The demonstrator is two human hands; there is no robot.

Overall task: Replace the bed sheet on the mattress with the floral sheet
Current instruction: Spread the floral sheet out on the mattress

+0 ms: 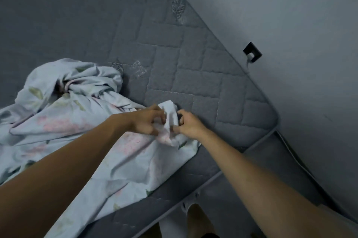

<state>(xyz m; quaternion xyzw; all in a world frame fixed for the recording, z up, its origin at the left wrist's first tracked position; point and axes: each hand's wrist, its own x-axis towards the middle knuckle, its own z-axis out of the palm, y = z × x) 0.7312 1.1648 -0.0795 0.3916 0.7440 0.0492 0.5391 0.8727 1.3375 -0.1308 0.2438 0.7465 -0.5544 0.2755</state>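
Floral sheet (108, 160) lay crumpled over the near-left part of the mattress (193, 63), one flap hanging past the mattress's near edge, the rest heaped toward the left side; the far half and the right corner by the wall (290, 15) were bare quilted ticking, no old sheet seen on it. Judged light, thin, limp cloth: would drape and bunch, not slide much on the quilted top, no risk of breakage; best taken at a corner or hem and drawn toward the mattress's near-right corner. Both hands met at a raised bunch of the sheet, a little in from that corner. Left hand (147, 121) had fingers curled, pinching a fold of the sheet. Right hand (190, 124) likewise curled, thumb and fingers nipping the same white tuft from the other side. Whether this bunch was a true corner, could not tell. Farther off, a small black bracket (252, 52) on the wall.
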